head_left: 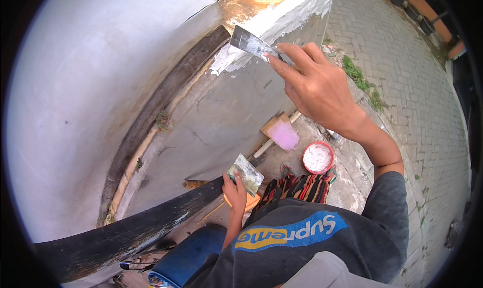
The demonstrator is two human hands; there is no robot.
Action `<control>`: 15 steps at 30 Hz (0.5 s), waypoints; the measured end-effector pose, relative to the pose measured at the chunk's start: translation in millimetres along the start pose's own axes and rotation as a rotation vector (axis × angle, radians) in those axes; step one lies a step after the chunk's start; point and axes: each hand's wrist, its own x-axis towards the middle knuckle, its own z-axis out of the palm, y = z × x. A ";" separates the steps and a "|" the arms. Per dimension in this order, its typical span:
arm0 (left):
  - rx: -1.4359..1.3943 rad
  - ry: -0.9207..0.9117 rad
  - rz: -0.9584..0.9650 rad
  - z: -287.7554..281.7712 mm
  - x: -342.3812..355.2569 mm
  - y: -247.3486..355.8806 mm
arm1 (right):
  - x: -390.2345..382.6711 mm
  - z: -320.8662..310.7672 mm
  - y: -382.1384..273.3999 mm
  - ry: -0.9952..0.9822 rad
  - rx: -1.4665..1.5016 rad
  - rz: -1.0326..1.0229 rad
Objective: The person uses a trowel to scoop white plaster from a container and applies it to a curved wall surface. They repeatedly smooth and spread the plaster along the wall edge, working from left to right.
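putty knife: white-smeared, tilted, right hand | flat plate: smeared, tilted, left hand

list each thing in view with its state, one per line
putty knife: held in the right grip, blade streaked white
flat plate: held in the left grip, face smeared
round red tub: open, white paste inside
low grey wall: cracked in places, upper edge partly coated white
black pole: surface scuffed
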 end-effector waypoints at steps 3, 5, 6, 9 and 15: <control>0.009 -0.011 -0.032 4.6 1.1 -3.4 | 0.4 5.7 -13.4 -0.034 0.041 -0.053; 0.010 -0.021 -0.057 5.4 0.7 -5.0 | 3.1 11.9 -15.8 -0.037 0.016 -0.049; 0.000 -0.027 -0.063 5.0 1.1 -4.9 | 4.4 14.0 -16.2 -0.039 0.004 -0.047; -0.016 -0.030 -0.077 4.8 2.6 -6.6 | 4.4 18.7 -10.6 -0.032 -0.004 -0.021; -0.006 -0.014 -0.037 2.7 11.3 -24.9 | 13.1 19.5 2.1 -0.021 -0.048 0.056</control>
